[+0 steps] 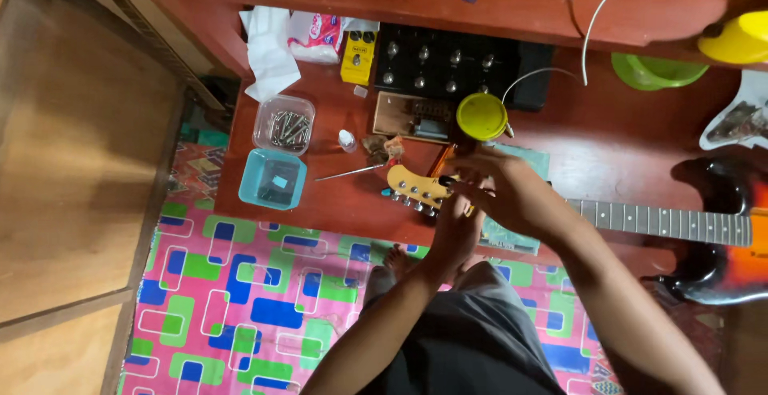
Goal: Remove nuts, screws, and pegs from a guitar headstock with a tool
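Flat on the red table [608, 143], an electric guitar's pale headstock [410, 185] with chrome tuners meets both hands, a yellow pedal box [359, 56] and round yellow lid [482, 116] behind, the left hand [454, 231] cupped beneath, right hand [512, 195] arched over, fingers pinching near the nut.

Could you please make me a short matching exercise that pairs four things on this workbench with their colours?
Things:
1. round lid
2. square tub
3. guitar headstock
4. bowl

Colours:
A. pale wood
B. green
C. yellow
D. light blue

Pairs: 1-C, 2-D, 3-A, 4-B.

Both hands, left hand and right hand, are at the guitar headstock.
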